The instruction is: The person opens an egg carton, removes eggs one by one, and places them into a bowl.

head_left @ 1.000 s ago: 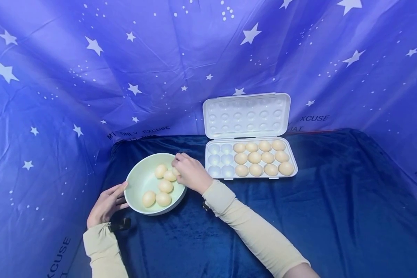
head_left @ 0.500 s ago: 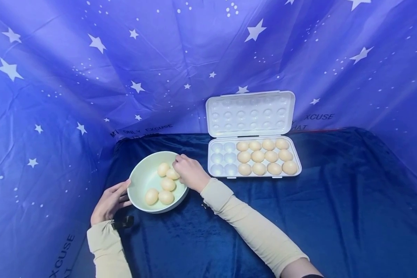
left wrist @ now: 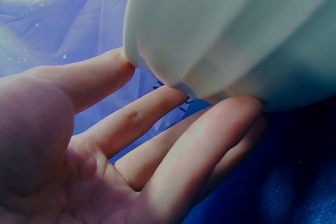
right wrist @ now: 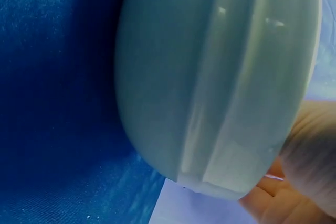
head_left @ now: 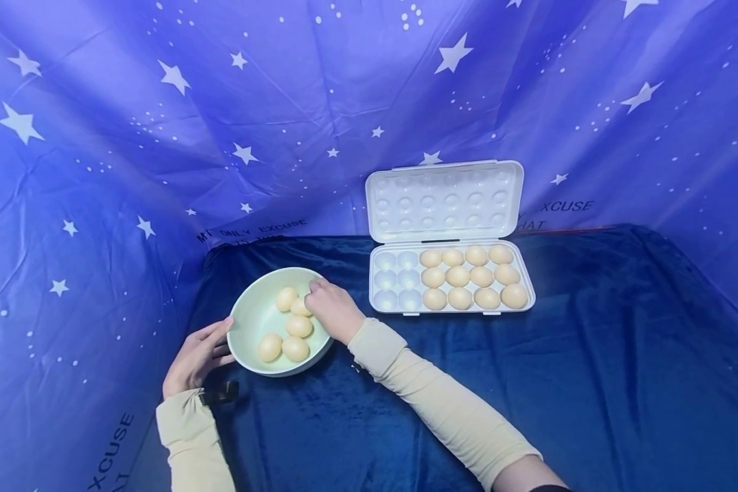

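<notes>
A pale green bowl (head_left: 255, 314) stands on the dark blue cloth, with several light brown eggs (head_left: 270, 347) inside. At its left, my left hand (head_left: 193, 359) holds the rim; in the left wrist view the thumb is at the rim and the fingers (left wrist: 210, 145) support the ridged outer wall. My right hand (head_left: 335, 309) reaches over the right rim, its fingers curled round an egg that the hand hides. Another egg (head_left: 300, 307) lies right beside those fingertips, partly covered. In the right wrist view the bowl's outer wall (right wrist: 210, 77) blocks the fingertips.
A white egg carton (head_left: 449, 312) lies behind and right of the bowl, its lid (head_left: 445, 205) raised. Eggs (head_left: 458, 276) fill its right columns; the two left columns show bare hollows (head_left: 396, 279). A star-printed blue curtain (head_left: 344, 82) hangs behind and at the sides.
My right hand has shifted slightly inward and down over the bowl, covering the egg glimpsed at its fingers earlier. My left hand keeps its hold. The head view has shifted a little.
</notes>
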A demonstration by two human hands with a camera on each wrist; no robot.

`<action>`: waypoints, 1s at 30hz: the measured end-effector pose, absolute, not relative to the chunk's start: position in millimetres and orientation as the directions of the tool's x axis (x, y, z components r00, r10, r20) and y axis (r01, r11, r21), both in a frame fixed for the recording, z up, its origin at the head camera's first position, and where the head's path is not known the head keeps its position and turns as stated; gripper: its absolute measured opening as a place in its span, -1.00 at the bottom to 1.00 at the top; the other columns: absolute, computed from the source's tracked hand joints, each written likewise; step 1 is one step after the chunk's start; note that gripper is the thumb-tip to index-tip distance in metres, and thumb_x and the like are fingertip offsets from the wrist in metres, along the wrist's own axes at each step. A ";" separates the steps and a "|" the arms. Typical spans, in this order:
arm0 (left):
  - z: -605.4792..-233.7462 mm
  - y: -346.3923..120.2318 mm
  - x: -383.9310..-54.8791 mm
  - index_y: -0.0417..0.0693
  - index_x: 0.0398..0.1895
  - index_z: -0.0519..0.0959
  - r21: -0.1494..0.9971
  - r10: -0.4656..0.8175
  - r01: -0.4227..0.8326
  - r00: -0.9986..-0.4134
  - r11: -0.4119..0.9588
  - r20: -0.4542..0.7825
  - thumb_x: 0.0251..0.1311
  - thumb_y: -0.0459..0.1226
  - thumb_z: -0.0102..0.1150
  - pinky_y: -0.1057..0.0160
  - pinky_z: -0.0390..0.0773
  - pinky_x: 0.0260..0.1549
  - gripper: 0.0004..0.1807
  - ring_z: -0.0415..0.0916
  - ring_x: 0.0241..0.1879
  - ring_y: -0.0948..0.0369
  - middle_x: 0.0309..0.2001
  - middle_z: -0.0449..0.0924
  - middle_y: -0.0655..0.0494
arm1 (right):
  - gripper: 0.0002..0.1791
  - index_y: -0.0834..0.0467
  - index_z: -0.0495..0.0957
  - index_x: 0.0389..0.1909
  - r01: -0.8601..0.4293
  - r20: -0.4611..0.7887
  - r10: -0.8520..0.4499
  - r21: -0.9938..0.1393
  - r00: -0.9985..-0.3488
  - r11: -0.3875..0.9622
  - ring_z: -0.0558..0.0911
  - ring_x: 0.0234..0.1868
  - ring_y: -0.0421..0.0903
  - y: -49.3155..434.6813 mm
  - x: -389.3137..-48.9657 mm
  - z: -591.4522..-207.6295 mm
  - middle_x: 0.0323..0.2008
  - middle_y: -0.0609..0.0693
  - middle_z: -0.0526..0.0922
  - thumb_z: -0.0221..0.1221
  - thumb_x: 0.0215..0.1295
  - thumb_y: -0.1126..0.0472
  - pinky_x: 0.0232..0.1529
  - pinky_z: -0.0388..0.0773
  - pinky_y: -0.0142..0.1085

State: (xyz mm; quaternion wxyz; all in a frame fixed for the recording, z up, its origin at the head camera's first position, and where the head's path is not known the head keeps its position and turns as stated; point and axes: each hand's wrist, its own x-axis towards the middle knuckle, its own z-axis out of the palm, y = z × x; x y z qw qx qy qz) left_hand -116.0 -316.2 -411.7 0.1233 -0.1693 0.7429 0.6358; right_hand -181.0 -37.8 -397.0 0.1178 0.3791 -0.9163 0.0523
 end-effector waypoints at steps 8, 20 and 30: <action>-414.0 -315.2 -117.0 -0.33 0.35 0.33 0.904 -0.085 -0.408 -0.913 0.127 -0.400 0.40 0.04 0.11 0.22 0.70 -0.16 -0.30 0.67 -0.19 0.32 -0.20 0.66 0.28 | -0.78 0.15 0.71 -0.14 -0.719 0.220 -0.696 -0.041 -0.683 0.693 0.59 -0.09 -0.04 -31.8 -182.1 -393.9 -0.16 0.04 0.63 0.22 0.27 0.43 -0.14 0.67 -0.30; -411.8 -318.4 -114.3 -0.20 0.29 0.41 0.910 -0.082 -0.400 -0.916 0.113 -0.392 0.41 0.04 0.10 0.26 0.70 -0.17 -0.41 0.67 -0.20 0.32 -0.22 0.66 0.35 | -0.65 0.24 0.60 0.08 -0.753 0.286 -0.700 -0.328 -0.655 0.571 0.55 0.00 -0.03 2.4 -185.3 -385.7 0.00 0.06 0.62 0.23 0.26 0.37 0.09 0.53 -0.28; -410.7 -318.0 -113.7 -0.20 0.28 0.42 0.906 -0.067 -0.405 -0.914 0.122 -0.400 0.42 0.03 0.08 0.26 0.70 -0.17 -0.43 0.67 -0.19 0.32 -0.22 0.66 0.35 | -0.64 0.24 0.57 0.12 -0.695 0.316 -0.628 -0.449 -0.711 0.562 0.56 0.09 -0.01 39.9 -179.9 -385.1 0.01 0.07 0.61 0.25 0.31 0.32 0.16 0.53 -0.18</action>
